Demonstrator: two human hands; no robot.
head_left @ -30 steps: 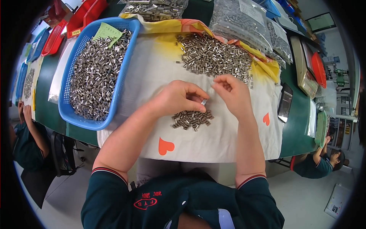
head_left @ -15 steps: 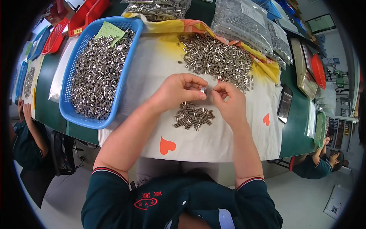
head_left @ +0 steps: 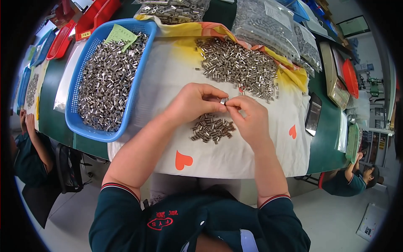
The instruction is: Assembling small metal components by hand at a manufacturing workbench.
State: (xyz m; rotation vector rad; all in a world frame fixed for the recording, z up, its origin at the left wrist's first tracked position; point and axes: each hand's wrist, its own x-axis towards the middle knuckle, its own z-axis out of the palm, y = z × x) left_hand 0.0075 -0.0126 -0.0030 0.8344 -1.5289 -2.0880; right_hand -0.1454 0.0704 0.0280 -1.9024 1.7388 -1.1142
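My left hand (head_left: 194, 103) is closed, thumb and fingers pinching a short, shiny metal sleeve (head_left: 223, 101). My right hand (head_left: 250, 119) is also closed in a pinch, its fingertips meeting the sleeve; whatever sits between them is hidden. Just below my hands lies a small pile of metal sleeves (head_left: 212, 129) on the white cloth (head_left: 163, 92). Beyond them spreads a larger heap of similar small metal sleeves (head_left: 239, 65).
At the left stands a blue plastic basket (head_left: 71, 101) full of sleeves, with a green paper slip (head_left: 121, 35) on top. Bags of metal parts (head_left: 264, 31) line the far side. A phone (head_left: 313, 113) rests at the right. Other people work at both sides.
My right hand has moved left, and its fingertips now meet the sleeve in my left hand. The left hand has barely shifted.
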